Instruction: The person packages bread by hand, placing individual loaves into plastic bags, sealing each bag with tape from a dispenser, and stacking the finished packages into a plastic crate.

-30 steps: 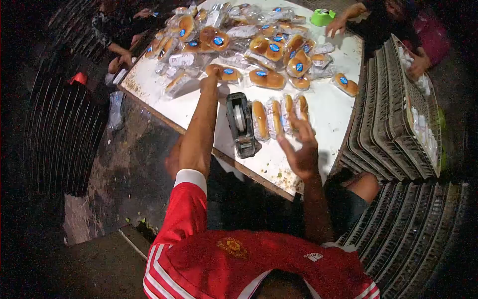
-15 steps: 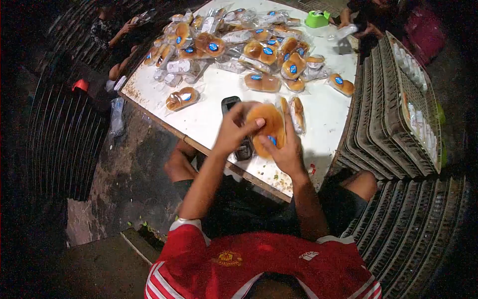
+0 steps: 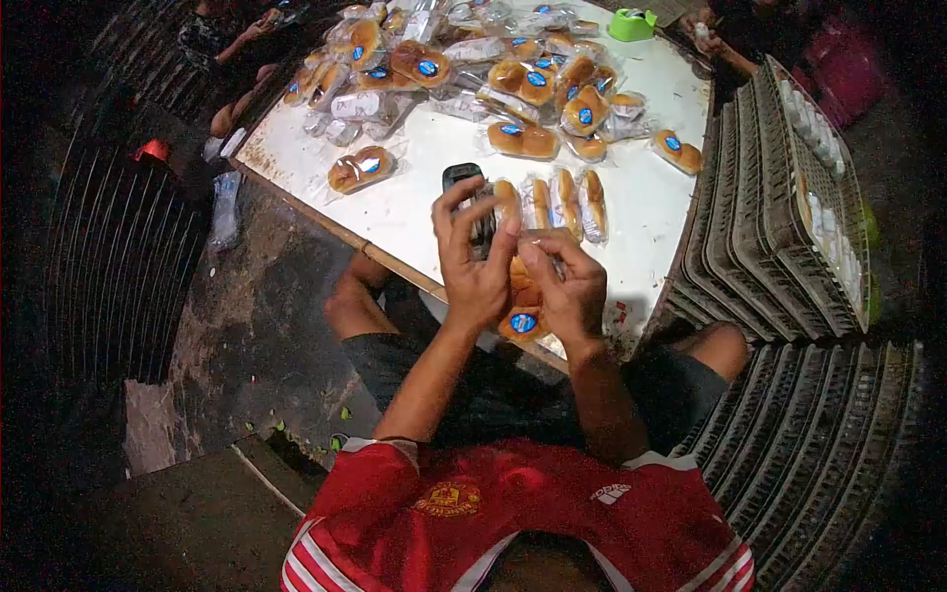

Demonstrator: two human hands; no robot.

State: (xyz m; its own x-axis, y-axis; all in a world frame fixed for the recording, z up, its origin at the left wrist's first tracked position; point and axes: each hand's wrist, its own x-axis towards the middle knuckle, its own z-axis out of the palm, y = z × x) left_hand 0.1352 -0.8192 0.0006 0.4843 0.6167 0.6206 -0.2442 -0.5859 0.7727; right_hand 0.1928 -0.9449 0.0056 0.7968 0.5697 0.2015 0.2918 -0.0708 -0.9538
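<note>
Head view: a wrapped bun (image 3: 523, 299) is between the two hands, over the near edge of the counter (image 3: 414, 222), its blue sticker showing. The left hand (image 3: 475, 264) has its fingers raised and spread, its thumb near the right hand (image 3: 569, 281). The right hand's fingers are curled at the bun's upper end; what they pinch cannot be told. Just beyond, a tape dispenser (image 3: 480, 219) stands beside a row of buns (image 3: 565, 204); farther back lies a heap of buns (image 3: 528, 84).
</note>
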